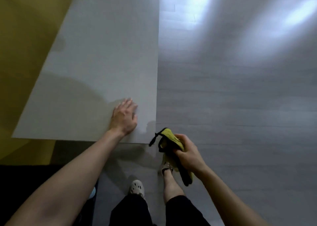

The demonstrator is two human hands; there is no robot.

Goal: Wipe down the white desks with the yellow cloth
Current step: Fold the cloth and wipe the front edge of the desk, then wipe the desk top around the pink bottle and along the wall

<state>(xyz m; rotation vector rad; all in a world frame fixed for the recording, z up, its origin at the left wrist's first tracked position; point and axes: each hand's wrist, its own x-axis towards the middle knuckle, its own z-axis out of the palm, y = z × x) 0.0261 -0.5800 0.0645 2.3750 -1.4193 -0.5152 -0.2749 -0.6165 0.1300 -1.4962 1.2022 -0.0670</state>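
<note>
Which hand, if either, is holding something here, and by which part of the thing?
The right hand holds the yellow cloth, its grip bunched round the cloth's middle, the black-edged ends hanging free. The left hand holds nothing; it lies flat on the white desk.

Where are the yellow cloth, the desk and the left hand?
yellow cloth (169, 136): head view, upper yellow fold.
white desk (103, 54): head view, bare top.
left hand (124, 116): head view, back of hand.
</note>
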